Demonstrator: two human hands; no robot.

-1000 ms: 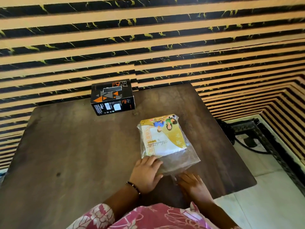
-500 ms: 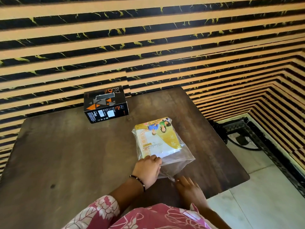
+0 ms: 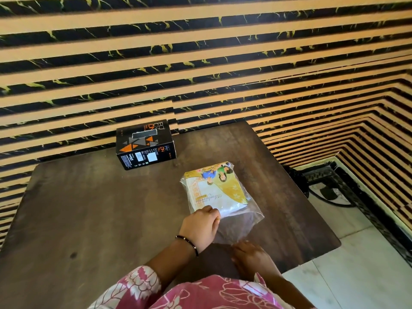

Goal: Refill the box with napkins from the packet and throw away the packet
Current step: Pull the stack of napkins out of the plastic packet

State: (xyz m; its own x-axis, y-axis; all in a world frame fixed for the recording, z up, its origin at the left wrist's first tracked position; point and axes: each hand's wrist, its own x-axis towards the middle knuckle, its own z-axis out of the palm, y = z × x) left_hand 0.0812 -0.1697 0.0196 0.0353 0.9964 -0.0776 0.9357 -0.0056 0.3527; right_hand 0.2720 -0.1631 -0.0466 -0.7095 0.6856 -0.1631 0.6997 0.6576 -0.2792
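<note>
A clear plastic packet (image 3: 219, 192) holding white napkins under a yellow printed label lies on the dark wooden table (image 3: 93, 215), right of centre. My left hand (image 3: 201, 226) rests on the packet's near left corner, fingers curled against the napkin stack. My right hand (image 3: 250, 256) pinches the loose empty end of the plastic at the near edge. A black box (image 3: 145, 144) with orange and grey triangles and a slot in its top stands at the back of the table, well apart from both hands.
A striped black and tan wall runs behind the table and along the right. Pale floor tiles (image 3: 347, 264) lie to the right, with a black cable and dark fittings (image 3: 325, 188) in the corner. The table's right edge is close to the packet.
My left hand slid forward onto the napkin stack's corner. My right hand stayed at the plastic's loose end. The camera tilted up a little.
</note>
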